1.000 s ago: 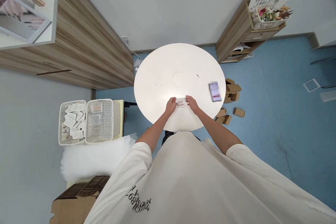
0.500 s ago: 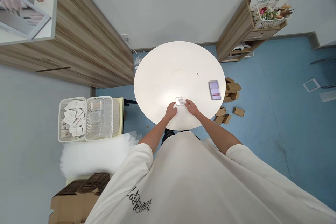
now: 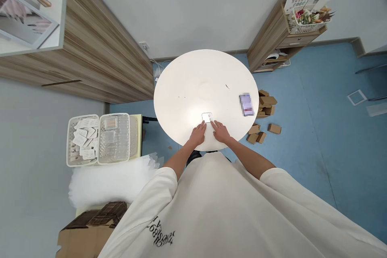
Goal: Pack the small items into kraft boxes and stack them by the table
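Note:
A small clear plastic case (image 3: 207, 117) with a white insert lies flat on the round white table (image 3: 187, 72), close to the table's near edge. My left hand (image 3: 198, 134) rests palm down, its fingers stretched to the case's near left corner. From the right, my right hand (image 3: 220, 131) lies flat with its fingertips on the near right corner. Neither hand is wrapped round the case. What is inside it is too small to make out clearly.
A purple, blurred-out packet (image 3: 246, 104) lies at the table's right. Small brown boxes (image 3: 267, 100) are on the floor beyond it. To my left stand a basket of white cards (image 3: 83, 139), a basket of clear cases (image 3: 116, 139) and a pile of white bags (image 3: 111, 181).
Both hands have gone from holding the case at its sides to lying flat at its near corners, fingers stretched forward. The patterned contents seen earlier now show mostly as white.

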### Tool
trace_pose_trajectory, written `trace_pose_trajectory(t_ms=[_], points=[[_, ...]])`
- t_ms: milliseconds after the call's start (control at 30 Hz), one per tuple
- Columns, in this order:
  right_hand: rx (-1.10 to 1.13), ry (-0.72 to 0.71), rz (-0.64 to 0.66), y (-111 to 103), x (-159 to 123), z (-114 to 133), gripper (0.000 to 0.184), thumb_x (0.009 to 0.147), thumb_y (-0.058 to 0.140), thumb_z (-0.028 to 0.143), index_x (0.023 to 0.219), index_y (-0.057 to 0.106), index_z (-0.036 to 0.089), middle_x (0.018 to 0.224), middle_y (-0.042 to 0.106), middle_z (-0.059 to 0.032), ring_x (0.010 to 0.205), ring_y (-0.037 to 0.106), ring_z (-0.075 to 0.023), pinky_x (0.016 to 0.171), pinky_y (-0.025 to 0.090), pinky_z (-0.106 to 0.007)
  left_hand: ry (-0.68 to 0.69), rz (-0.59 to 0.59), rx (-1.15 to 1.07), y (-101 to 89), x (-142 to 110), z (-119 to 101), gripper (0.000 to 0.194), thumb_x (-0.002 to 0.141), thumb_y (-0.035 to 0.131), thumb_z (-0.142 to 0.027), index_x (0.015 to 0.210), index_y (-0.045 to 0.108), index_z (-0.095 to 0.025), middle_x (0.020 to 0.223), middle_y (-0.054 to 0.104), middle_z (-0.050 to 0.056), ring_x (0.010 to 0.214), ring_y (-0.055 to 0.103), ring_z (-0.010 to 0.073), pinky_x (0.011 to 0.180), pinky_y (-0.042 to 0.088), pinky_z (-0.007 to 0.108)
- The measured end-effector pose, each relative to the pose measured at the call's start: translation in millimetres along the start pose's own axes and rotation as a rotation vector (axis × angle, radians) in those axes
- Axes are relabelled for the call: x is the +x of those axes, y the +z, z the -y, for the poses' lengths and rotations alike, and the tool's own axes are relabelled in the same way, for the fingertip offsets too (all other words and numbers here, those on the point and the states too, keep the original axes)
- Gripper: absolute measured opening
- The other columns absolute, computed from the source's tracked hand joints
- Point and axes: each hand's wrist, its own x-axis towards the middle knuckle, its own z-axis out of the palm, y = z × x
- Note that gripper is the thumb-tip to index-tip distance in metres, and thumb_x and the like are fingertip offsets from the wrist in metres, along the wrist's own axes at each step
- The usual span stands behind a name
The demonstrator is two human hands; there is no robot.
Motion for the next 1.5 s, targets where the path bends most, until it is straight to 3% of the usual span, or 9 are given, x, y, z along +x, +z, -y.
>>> trace_pose_trajectory(t_ms=[300, 600, 767, 900, 1133, 1333, 1500], points=[[-0.016, 0.000, 0.033, -1.5, 2.2, 2.2, 0.077, 0.092, 0.043, 0.023, 0.164, 0.015, 0.024, 0.168, 0.019, -0.0090, 0.151, 0.019, -0.0323, 0.116, 0.028, -0.050, -0.028, 0.041, 0.091, 7.7, 3.5, -1.7, 0.073, 0.085, 0.055, -0.018, 0.154, 0.034, -0.027, 0.171, 0.005, 0.006, 0.154, 0.015, 0.0353, 0.117, 0.026, 0.054], [-0.034, 0.022, 0.042, -5.2, 12.8, 4.4, 0.084, 0.088, 0.045, 0.023, 0.164, 0.010, 0.021, 0.166, 0.024, -0.0130, 0.146, 0.025, -0.0342, 0.113, 0.030, -0.050, -0.071, 0.054, 0.060, -2.7, 21.0, -10.4, 0.073, 0.082, 0.057, -0.019, 0.152, 0.038, -0.025, 0.171, 0.004, 0.005, 0.148, 0.026, 0.0425, 0.112, 0.031, 0.061], [-0.008, 0.039, 0.050, -8.2, 11.4, 6.1, 0.087, 0.089, 0.046, 0.026, 0.164, 0.000, 0.023, 0.166, 0.024, -0.0115, 0.146, 0.026, -0.0333, 0.112, 0.032, -0.049, -0.082, 0.079, 0.080, -4.9, 19.2, -12.0, 0.078, 0.083, 0.058, -0.021, 0.156, 0.031, -0.027, 0.171, 0.002, 0.005, 0.148, 0.026, 0.0420, 0.111, 0.033, 0.059], [-0.004, 0.017, 0.077, -11.2, 3.3, -1.1, 0.087, 0.091, 0.045, 0.026, 0.164, -0.004, 0.026, 0.167, 0.023, -0.0089, 0.147, 0.027, -0.0313, 0.111, 0.035, -0.048, -0.109, 0.081, 0.055, -2.8, 9.0, -10.5, 0.085, 0.082, 0.058, -0.023, 0.159, 0.024, -0.028, 0.171, -0.005, 0.005, 0.149, 0.026, 0.0418, 0.109, 0.038, 0.056], [-0.084, -0.032, 0.104, -6.7, -9.9, -14.7, 0.079, 0.094, 0.041, 0.025, 0.164, 0.005, 0.021, 0.169, 0.017, -0.0091, 0.151, 0.020, -0.0303, 0.113, 0.034, -0.047, -0.250, 0.039, 0.028, 7.5, -24.6, -3.4, 0.087, 0.083, 0.055, -0.023, 0.161, 0.017, -0.026, 0.170, -0.006, 0.007, 0.149, 0.030, 0.0401, 0.107, 0.043, 0.052], [-0.107, -0.042, 0.042, 0.0, -13.1, 6.6, 0.066, 0.098, 0.038, 0.027, 0.161, 0.022, 0.017, 0.164, 0.030, -0.0122, 0.146, 0.031, -0.0294, 0.116, 0.031, -0.043, -0.317, 0.125, 0.168, 15.0, -58.4, 8.7, 0.078, 0.092, 0.047, -0.024, 0.161, 0.011, -0.025, 0.171, -0.006, 0.008, 0.143, 0.042, 0.0340, 0.103, 0.046, 0.042], [-0.096, -0.080, 0.009, 13.8, -26.4, 34.2, 0.059, 0.098, 0.040, 0.027, 0.156, 0.034, 0.018, 0.162, 0.032, -0.0130, 0.145, 0.032, -0.0298, 0.115, 0.031, -0.043, -0.306, 0.116, 0.181, 18.8, -80.2, 25.8, 0.071, 0.095, 0.042, -0.023, 0.160, 0.016, -0.022, 0.170, 0.001, 0.012, 0.140, 0.046, 0.0352, 0.102, 0.046, 0.043]])
